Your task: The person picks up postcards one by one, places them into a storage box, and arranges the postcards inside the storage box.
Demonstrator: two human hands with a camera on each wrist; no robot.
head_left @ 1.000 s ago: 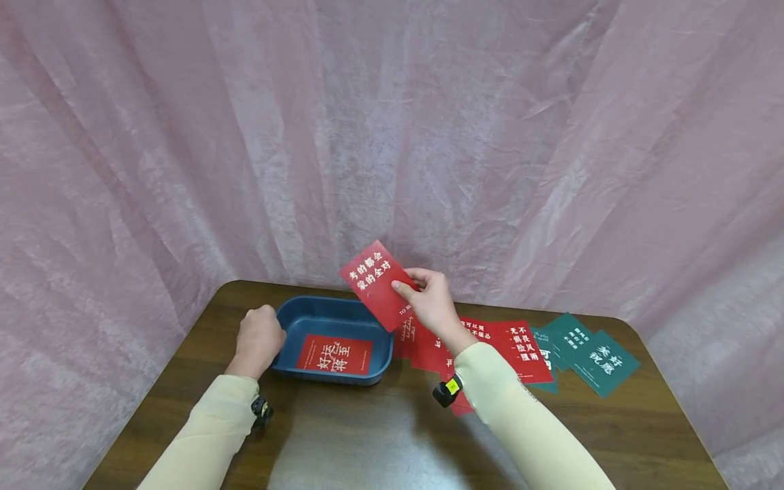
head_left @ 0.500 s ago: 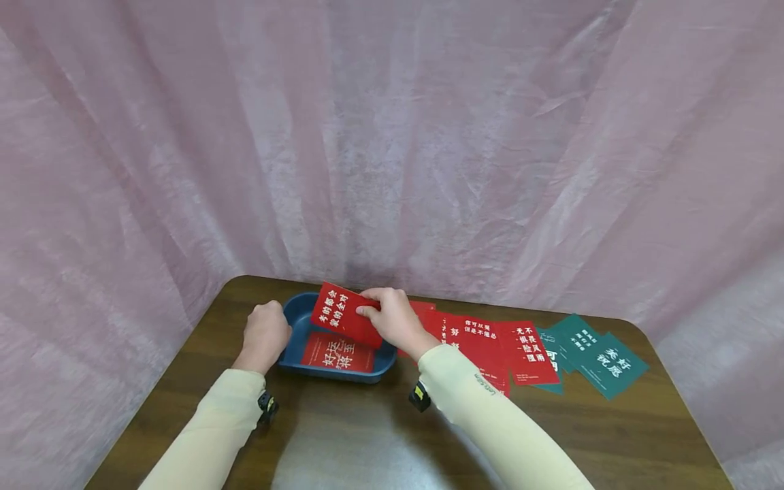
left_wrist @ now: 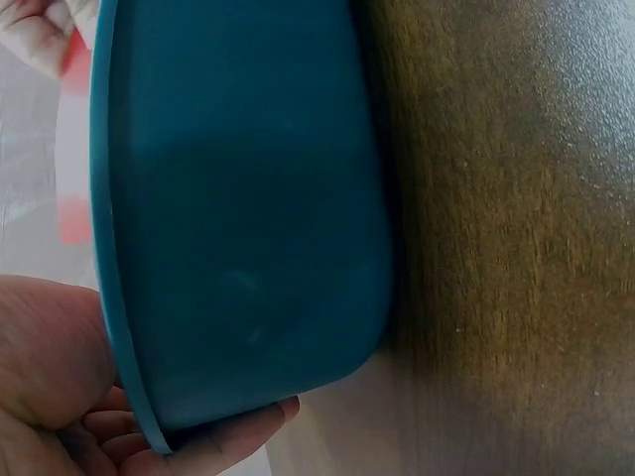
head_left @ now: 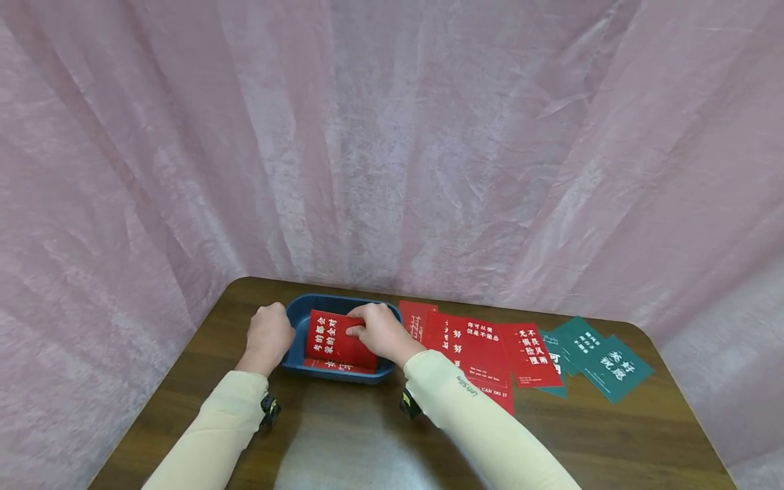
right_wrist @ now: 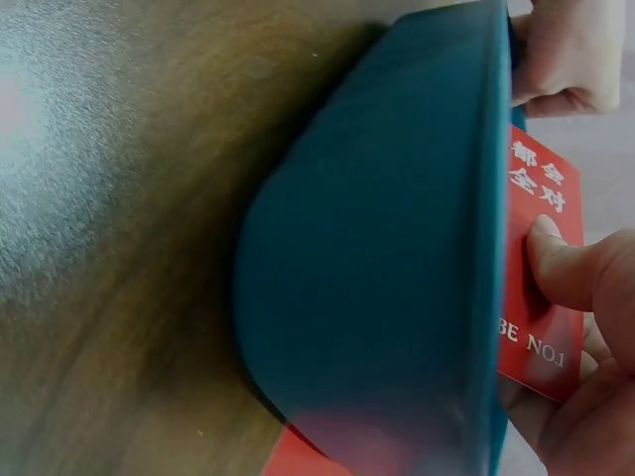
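My left hand [head_left: 269, 337] grips the left end of a dark blue plastic tray [head_left: 298, 318] on the table. In the left wrist view its fingers curl at the rim and outer wall of the tray [left_wrist: 248, 198]. My right hand [head_left: 381, 332] pinches a red card with white Chinese characters [head_left: 324, 340], thumb on its printed face. The card is lowered inside the tray, tilted; in the right wrist view the near wall hides its lower part. Another red card [head_left: 333, 367] lies in the tray, mostly covered by the held one.
Right of the tray, several red cards [head_left: 478, 340] overlap on the wooden table [head_left: 582, 435]. Farther right lie green cards [head_left: 615, 371], partly overlapping one another. A pink curtain [head_left: 392, 150] hangs behind the table's back edge.
My right hand has carried the red card left and down from above the tray's right end into the tray. The left hand stays at the tray's left end.
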